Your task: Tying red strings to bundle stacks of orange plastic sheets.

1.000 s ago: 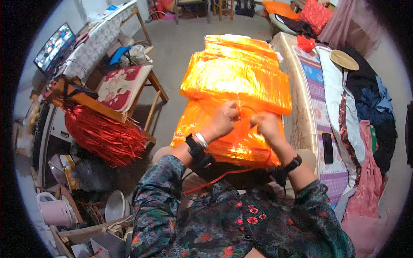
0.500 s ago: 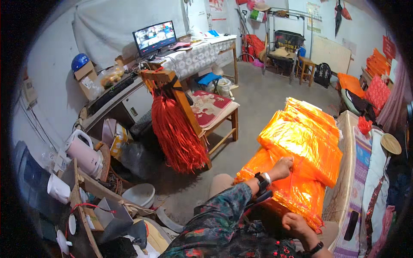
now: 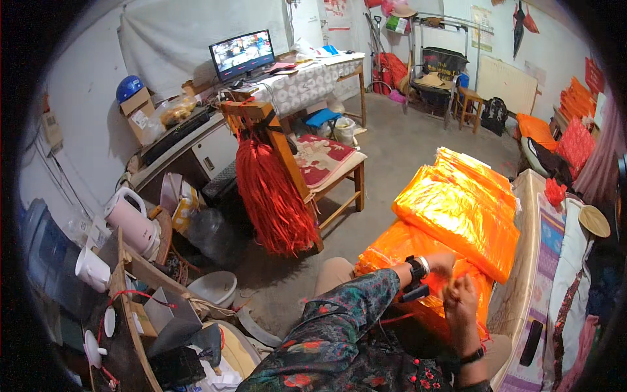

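A stack of shiny orange plastic sheets (image 3: 457, 215) lies across my lap and reaches forward beside the bed edge. My left hand (image 3: 441, 265) is over the near part of the stack, its fingers smeared by motion and partly behind my right hand. Close beside it, my right hand (image 3: 461, 302) is raised above the plastic with fingers curled together; whatever they hold is hidden. A thin red strand (image 3: 397, 319) runs near my left wrist, below the dark watch.
Left of my lap stands a wooden chair (image 3: 360, 189) with a bunch of red strips (image 3: 271, 196) hanging from its back. A bed (image 3: 513, 274) runs along my right, a black phone (image 3: 532, 343) on it. A white basin (image 3: 214, 289) and a cluttered shelf (image 3: 121, 294) are at left.
My right hand has risen from the stack's near edge toward my left hand. My left hand has shifted slightly right and come close to it. The view has turned a little.
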Demonstrator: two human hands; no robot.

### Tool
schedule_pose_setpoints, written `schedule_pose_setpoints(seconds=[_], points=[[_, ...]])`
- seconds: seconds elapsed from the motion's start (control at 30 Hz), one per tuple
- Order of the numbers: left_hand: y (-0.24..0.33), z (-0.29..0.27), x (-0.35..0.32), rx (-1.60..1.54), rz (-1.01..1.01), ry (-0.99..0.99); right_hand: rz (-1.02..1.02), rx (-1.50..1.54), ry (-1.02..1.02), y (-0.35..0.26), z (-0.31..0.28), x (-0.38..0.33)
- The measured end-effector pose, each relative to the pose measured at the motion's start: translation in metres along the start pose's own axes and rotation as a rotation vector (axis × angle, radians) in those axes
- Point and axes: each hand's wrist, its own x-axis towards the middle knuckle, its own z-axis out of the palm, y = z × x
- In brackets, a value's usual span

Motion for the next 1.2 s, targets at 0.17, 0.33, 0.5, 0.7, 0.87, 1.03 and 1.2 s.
schedule_pose_setpoints(seconds=[0.17,0.33,0.5,0.7,0.87,1.03,1.2], points=[[0.000,0.020,-0.006,0.086,0.042,-0.017,-0.213,-0.502,0.185,-0.080,0.014,-0.022],[0.033,0.029,-0.019,0.296,0.328,0.276,-0.730,-1.056,0.369,-0.154,-0.055,-0.035],[0.054,0.017,-0.033,-0.704,0.191,-0.134,-0.518,-1.819,0.921,-0.242,-0.219,-0.100],[0.059,-0.019,-0.060,-0.844,0.055,-0.024,-0.422,-0.813,1.167,-0.273,-0.287,-0.188],[0.087,-0.009,-0.056,-1.024,0.013,0.044,0.109,-0.586,0.520,-0.160,-0.151,-0.129],[0.098,0.021,-0.078,-0.572,0.065,0.060,0.198,-0.435,0.273,-0.075,-0.054,-0.043],[0.070,0.031,-0.137,-0.698,0.049,-0.232,0.068,-0.381,0.308,-0.066,-0.048,-0.002]])
